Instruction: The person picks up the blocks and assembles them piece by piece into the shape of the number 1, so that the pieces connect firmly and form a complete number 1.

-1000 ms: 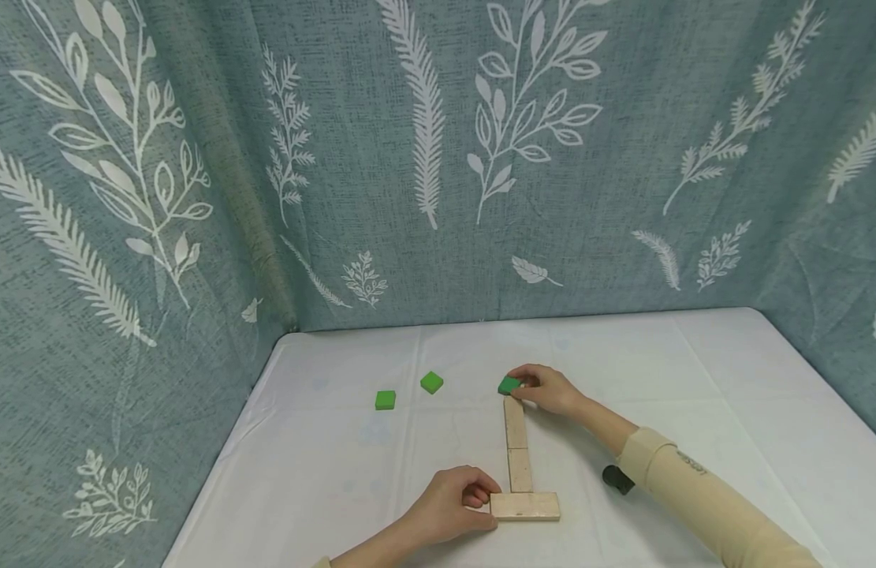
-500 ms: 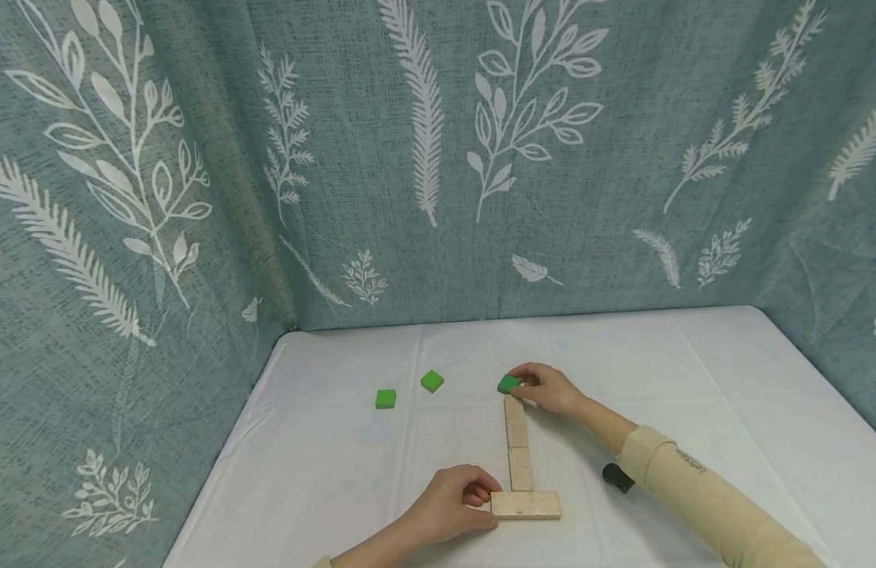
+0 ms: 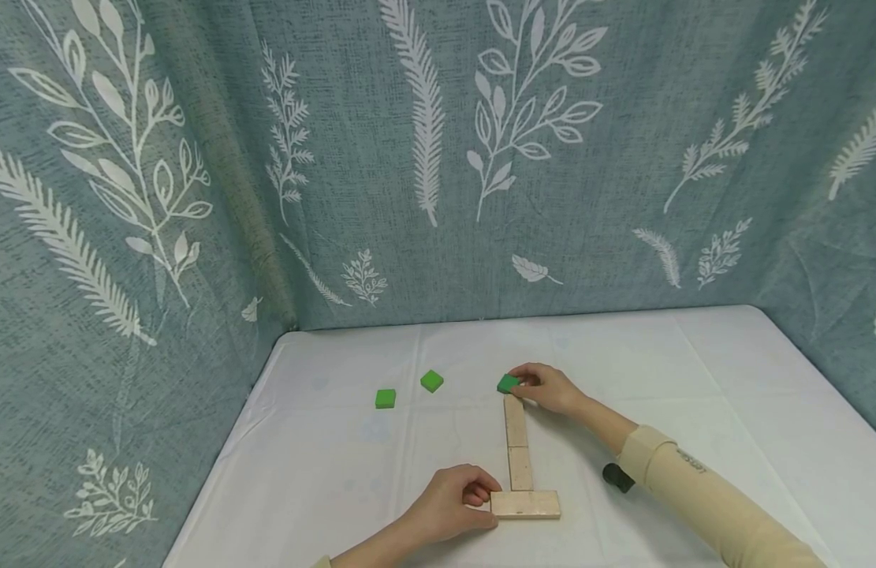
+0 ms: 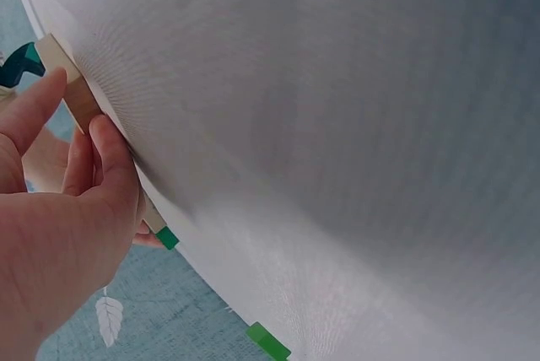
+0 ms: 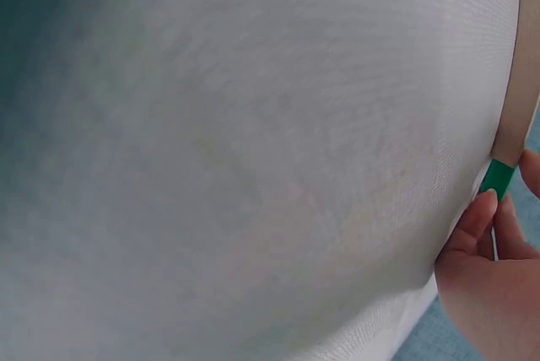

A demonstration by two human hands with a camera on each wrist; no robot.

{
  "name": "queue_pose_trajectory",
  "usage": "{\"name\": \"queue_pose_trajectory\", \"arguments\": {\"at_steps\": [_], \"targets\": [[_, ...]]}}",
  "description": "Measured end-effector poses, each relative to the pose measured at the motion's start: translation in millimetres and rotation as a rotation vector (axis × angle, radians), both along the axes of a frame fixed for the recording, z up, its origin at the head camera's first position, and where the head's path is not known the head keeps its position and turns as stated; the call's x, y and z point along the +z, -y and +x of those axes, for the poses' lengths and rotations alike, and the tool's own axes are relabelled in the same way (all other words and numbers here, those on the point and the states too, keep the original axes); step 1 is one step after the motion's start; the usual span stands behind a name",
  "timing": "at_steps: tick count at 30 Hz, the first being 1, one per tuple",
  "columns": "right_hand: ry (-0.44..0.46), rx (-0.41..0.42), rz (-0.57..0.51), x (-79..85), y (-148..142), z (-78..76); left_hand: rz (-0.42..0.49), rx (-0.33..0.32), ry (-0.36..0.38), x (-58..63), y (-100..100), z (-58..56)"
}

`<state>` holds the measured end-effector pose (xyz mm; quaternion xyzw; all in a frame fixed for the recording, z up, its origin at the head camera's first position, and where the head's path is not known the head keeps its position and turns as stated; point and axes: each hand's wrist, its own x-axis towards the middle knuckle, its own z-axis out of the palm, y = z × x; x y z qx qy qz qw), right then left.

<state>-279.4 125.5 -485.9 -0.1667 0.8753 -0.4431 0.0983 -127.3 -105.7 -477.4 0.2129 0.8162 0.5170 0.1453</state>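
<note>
Two pale wooden blocks lie end to end on the white table, a farther one [image 3: 515,422] and a nearer one [image 3: 520,469]. Across their near end sits a third wooden block [image 3: 526,505]. My left hand [image 3: 448,505] holds this crosswise block by its left end, thumb on the near side and fingers on the far side. At the far end of the row is a dark green block [image 3: 507,383], pinched by my right hand [image 3: 551,390]. In the right wrist view that green block [image 5: 498,177] meets the end of a wooden block [image 5: 518,74].
Two bright green square blocks lie left of the row, one set squarely [image 3: 385,398] and one turned like a diamond [image 3: 432,381]. A small black object [image 3: 617,477] sits beside the right sleeve [image 3: 700,489]. Patterned curtains [image 3: 452,158] hang around the table [image 3: 324,473].
</note>
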Motion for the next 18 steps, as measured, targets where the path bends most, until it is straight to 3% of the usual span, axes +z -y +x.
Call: {"name": "queue_pose_trajectory", "arguments": {"at_steps": [18], "targets": [[0.018, 0.005, -0.001, 0.6, -2.0, -1.6, -0.024, -0.023, 0.061, 2.7, 1.3, -5.3]]}}
